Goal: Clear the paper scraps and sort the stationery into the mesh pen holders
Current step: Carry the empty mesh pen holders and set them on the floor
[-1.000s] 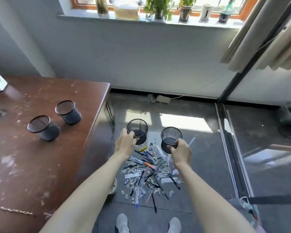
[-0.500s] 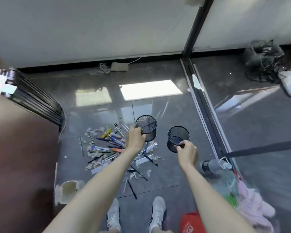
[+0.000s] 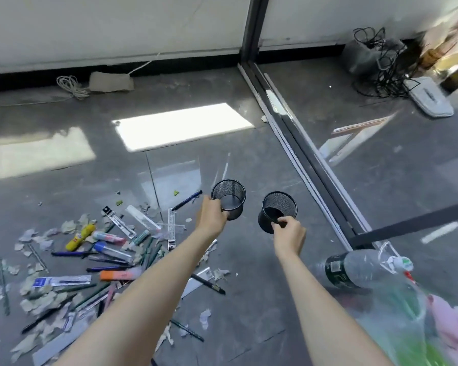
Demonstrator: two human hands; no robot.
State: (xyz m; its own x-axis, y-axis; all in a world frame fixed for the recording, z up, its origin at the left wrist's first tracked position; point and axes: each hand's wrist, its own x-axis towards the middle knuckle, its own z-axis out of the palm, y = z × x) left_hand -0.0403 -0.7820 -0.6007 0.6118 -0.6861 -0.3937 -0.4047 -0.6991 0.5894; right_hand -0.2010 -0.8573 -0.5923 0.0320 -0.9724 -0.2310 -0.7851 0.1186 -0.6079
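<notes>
Indoors, on a grey glossy floor (image 3: 249, 307). Sunlit patches toward the wall, door track (image 3: 310, 165) off to the right.

Carrying two black mesh pen holders out front, just right of the mess.
- Gripping the left holder (image 3: 232, 198) with the left hand (image 3: 210, 219), fingers curled round the near wall.
- Pinching the right holder (image 3: 279, 207) at its near rim with the right hand (image 3: 288, 235), thumb and fingertips clamped on the mesh.
- Roughly upright, slightly tilted, near each other but apart.
- Look empty.
- Look held above the floor rather than set down; cannot confirm contact.

Left of the holders, spread on the floor: stationery pile (image 3: 122, 249). Pens, pencils, refill packs, a yellow tube (image 3: 80, 236), an orange marker (image 3: 117, 275). Mixed through with torn paper scraps (image 3: 37, 303). Partly hidden under the left forearm.

Further out:
- plastic bottle (image 3: 354, 269) on its side by the right forearm
- clear plastic bag (image 3: 413, 320) at bottom right
- cable tangle (image 3: 381, 56) in the far corner

Status, as a judgement: barely started. Holders at the work area, nothing in them. No stationery sorted, no scraps cleared.

Remaining: set the holders down by the pile, pick out the pens and the rest by type, then collect the scraps.
</notes>
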